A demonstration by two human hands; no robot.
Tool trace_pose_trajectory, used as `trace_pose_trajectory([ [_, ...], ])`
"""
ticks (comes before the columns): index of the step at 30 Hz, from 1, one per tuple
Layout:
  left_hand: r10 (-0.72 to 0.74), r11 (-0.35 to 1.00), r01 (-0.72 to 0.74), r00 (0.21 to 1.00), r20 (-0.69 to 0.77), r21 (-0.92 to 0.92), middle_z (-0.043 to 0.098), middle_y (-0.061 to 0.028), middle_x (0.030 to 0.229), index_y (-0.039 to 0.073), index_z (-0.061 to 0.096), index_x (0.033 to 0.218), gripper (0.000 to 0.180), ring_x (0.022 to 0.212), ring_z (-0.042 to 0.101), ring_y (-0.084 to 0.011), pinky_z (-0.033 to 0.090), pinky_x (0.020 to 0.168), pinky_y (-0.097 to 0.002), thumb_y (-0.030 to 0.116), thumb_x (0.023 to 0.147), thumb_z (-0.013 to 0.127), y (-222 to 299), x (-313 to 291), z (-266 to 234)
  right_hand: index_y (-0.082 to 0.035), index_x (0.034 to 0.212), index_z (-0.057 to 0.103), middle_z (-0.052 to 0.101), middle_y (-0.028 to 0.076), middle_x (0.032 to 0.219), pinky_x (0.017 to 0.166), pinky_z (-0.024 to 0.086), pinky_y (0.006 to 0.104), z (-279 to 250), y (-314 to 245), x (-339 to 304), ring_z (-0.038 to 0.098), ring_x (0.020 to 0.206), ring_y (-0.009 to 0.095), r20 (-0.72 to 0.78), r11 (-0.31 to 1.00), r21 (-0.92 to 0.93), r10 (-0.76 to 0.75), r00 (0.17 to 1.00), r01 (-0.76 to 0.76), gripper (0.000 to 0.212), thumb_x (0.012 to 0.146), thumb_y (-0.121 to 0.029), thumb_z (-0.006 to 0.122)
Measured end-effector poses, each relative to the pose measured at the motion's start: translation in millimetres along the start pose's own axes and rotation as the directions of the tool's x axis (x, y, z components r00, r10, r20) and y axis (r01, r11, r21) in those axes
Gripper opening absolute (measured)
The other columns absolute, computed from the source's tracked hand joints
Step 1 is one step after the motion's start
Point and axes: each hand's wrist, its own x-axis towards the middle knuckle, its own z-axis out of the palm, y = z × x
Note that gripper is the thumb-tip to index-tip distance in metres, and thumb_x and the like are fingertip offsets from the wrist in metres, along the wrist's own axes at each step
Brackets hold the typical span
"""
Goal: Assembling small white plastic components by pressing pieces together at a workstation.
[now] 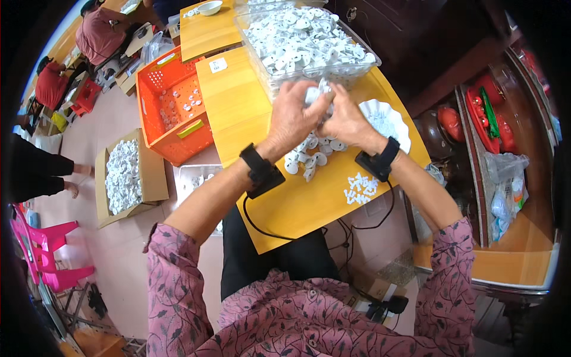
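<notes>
Over the yellow table, my left hand and my right hand meet with bent fingers around a small white plastic part. Its exact shape is mostly hidden by the fingers. Just beyond them stands a clear plastic bin heaped with round white plastic parts. Below my hands lies a loose pile of similar white parts. A white scalloped dish holding tiny clear or whitish pieces is right of my right hand. Small white pieces lie scattered near the table's front right.
An orange crate with some white parts stands left of the table. Beside it sits a cardboard box full of white parts. Cables hang from my wrist bands. Shelves with red items rise at right. Other people sit far left.
</notes>
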Motion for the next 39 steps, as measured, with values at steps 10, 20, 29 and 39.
trace_pose_trajectory([
  [10,-0.092,0.992,0.086,0.993,0.069,0.089,0.062,-0.0234,0.107,-0.001,0.070,0.106,0.045,0.098,0.062,-0.0370,0.051,0.086,-0.0431,0.041,0.088,0.069,-30.9,-22.8,33.0,0.001,0.126,0.050,0.053,0.023,0.122,0.098,0.047,0.0457,23.3,26.5,-18.9,0.054,0.115,0.043,0.016,0.970,-0.146,0.197,0.980,-0.192,0.070,0.062,-0.006,0.076],
  [20,-0.050,0.974,0.035,0.997,0.063,0.223,0.059,-0.0206,0.121,-0.002,0.067,0.107,0.039,0.108,0.055,-0.0376,0.044,0.096,-0.0451,0.029,0.084,0.068,-34.6,-23.9,41.6,0.000,0.134,0.054,0.052,0.022,0.132,0.106,0.041,0.0447,27.8,60.6,-12.1,0.050,0.123,0.042,-0.039,0.970,-0.209,0.115,0.993,-0.121,0.066,0.070,-0.005,0.068],
  [29,0.011,0.975,-0.040,0.991,0.134,0.220,0.056,-0.0111,0.132,0.005,0.068,0.110,0.037,0.114,0.046,-0.0392,0.040,0.101,-0.0460,0.024,0.078,0.071,-31.2,-27.1,35.3,0.003,0.129,0.059,0.052,0.023,0.137,0.110,0.039,0.0407,4.3,38.4,-9.8,0.047,0.131,0.038,0.112,0.979,-0.145,0.163,0.980,-0.146,0.054,0.075,-0.002,0.062],
  [39,-0.073,0.972,0.033,0.984,0.164,0.235,0.067,-0.0043,0.123,0.009,0.077,0.097,0.032,0.113,0.049,-0.0355,0.031,0.105,-0.0523,0.035,0.094,0.060,-10.1,-28.9,34.5,0.003,0.116,0.065,0.062,0.023,0.123,0.101,0.046,0.0409,-6.9,32.1,-18.6,0.057,0.117,0.037,0.034,0.970,-0.241,-0.009,0.999,0.017,0.042,0.076,0.005,0.056],
])
